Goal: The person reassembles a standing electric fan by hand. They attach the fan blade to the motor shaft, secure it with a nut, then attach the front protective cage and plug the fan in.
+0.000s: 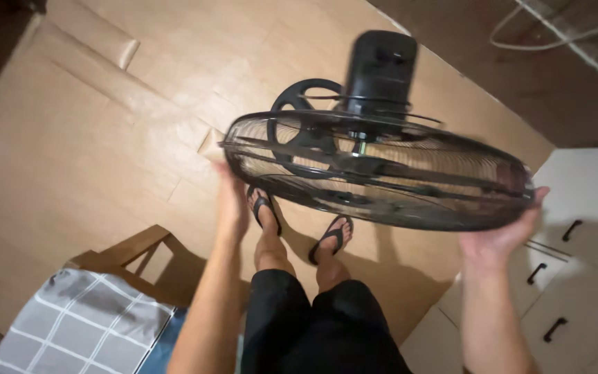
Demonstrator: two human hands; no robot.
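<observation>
A black electric fan (375,170) is held up in the air over the floor (70,152), turned so that its round wire cage lies nearly flat, tilted a little down toward the right, with the dark motor housing (381,66) rising behind and above it. The blades show faintly through the wires, blurred. The left hand (232,197) grips the cage at its left rim, the fingers curled up against the wire, partly hidden behind it. The right hand (503,232) clamps the opposite, right rim from below, thumb and fingertips wrapped over the edge. The two hands are well apart, one at each side of the cage, and both bare forearms reach up from the bottom of the view. Below the fan the person stands in black shorts (313,325) with both feet in dark flip-flops (330,239) on the wooden floor, which is light brown and laid in planks. At the lower left corner of the view a wooden chair (129,253) stands on the floor with a grey cloth (81,322) with white checked lines lying over it. At the lower right a white cabinet (590,291) with black bar handles (555,329) sits just beside the right forearm. A white cable (555,31) hangs against the dark wall in the upper right corner.
</observation>
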